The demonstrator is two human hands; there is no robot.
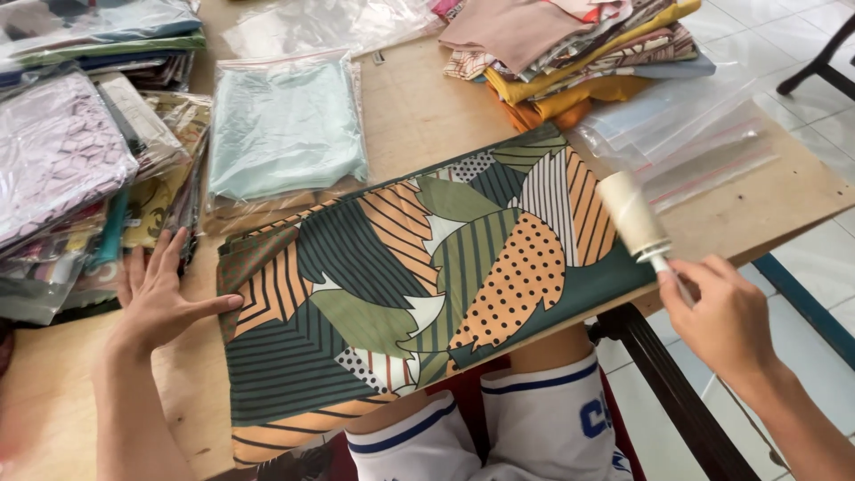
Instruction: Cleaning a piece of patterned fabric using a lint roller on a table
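Left hand [160,289] flat, fingers spread, on patterned cloth's [419,285] left edge; right hand [721,312] gripping lint roller [634,218] at cloth's right end.

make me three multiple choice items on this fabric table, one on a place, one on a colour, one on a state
1. Where does the lint roller touch the leaf-print cloth?
A. its right end
B. its left end
C. its middle

2. What colour is the folded fabric in the clear bag just behind the cloth?
A. bright red
B. pale mint green
C. black

3. How is the left hand set?
A. clenched in a fist
B. pinching a bag
C. flat, fingers spread, at the cloth's left edge

Answers:
1 A, the roller lies on the cloth's right end, its handle in the right hand.
2 B, the bagged fabric is pale mint.
3 C, the palm lies open on the wooden table, thumb touching the cloth.
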